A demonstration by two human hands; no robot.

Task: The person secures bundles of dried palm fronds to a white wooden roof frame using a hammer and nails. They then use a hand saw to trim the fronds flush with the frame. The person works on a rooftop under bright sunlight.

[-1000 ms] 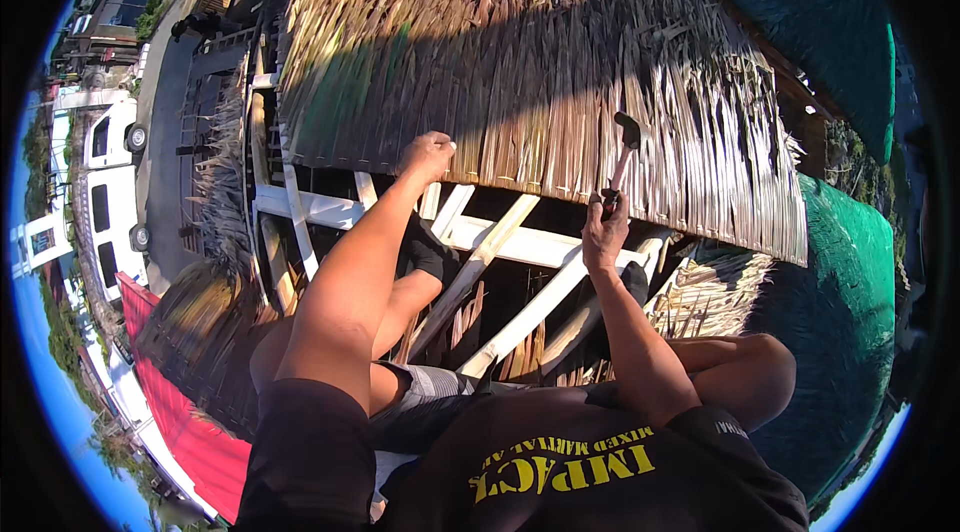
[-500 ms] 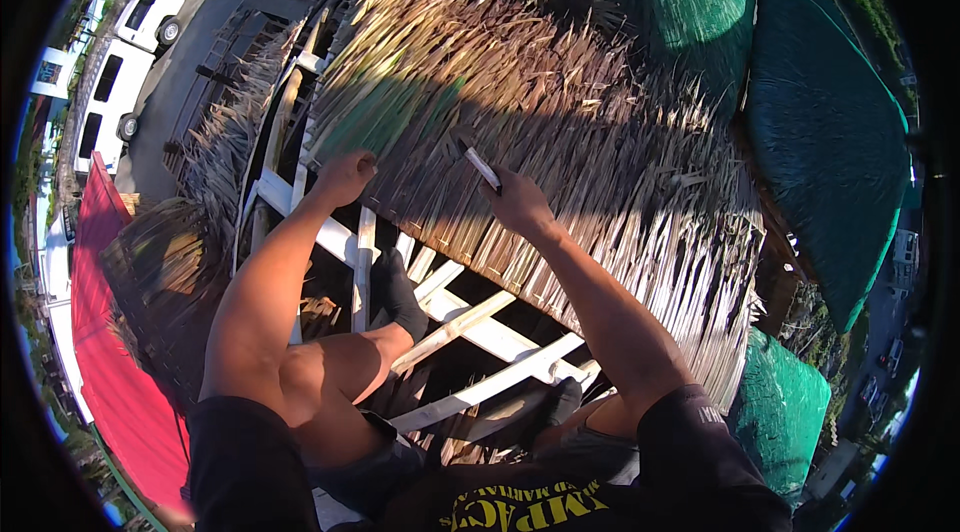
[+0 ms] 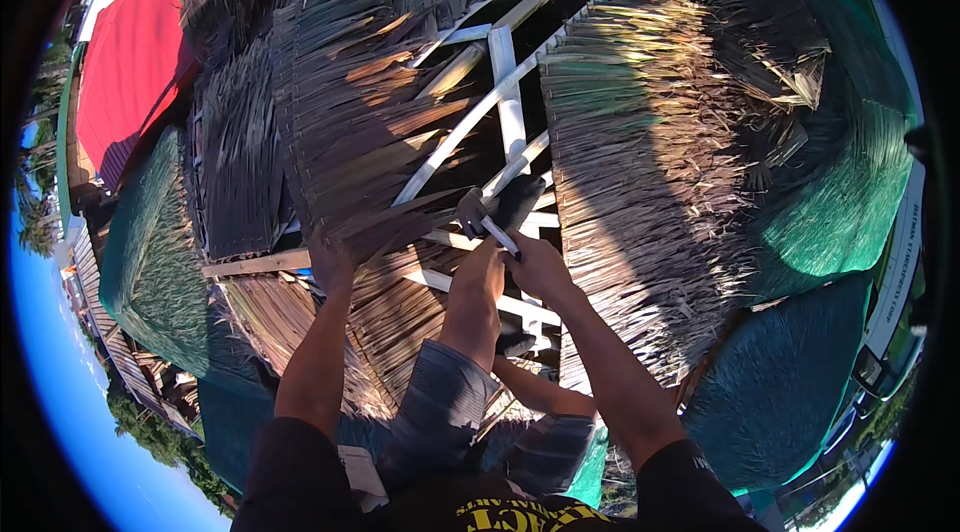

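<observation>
My right hand is closed around the pale handle of a hammer, its dark head beside my knee. My left hand reaches to the lower edge of a brown thatch panel and appears to touch it. Shadow hides most of its fingers, so their grip cannot be made out. Between this panel and a larger thatched slope on the right runs an open frame of white wooden slats. My dark-covered foot is among the slats.
Dark gaps show between the slats. A wooden board juts out left of my left hand. Green thatched roofs lie at the left and right, and a red roof at the upper left.
The view has swung to the left. My left hand, raised over the slats before, is now by the left thatch panel's edge. The hammer has stayed in my right hand.
</observation>
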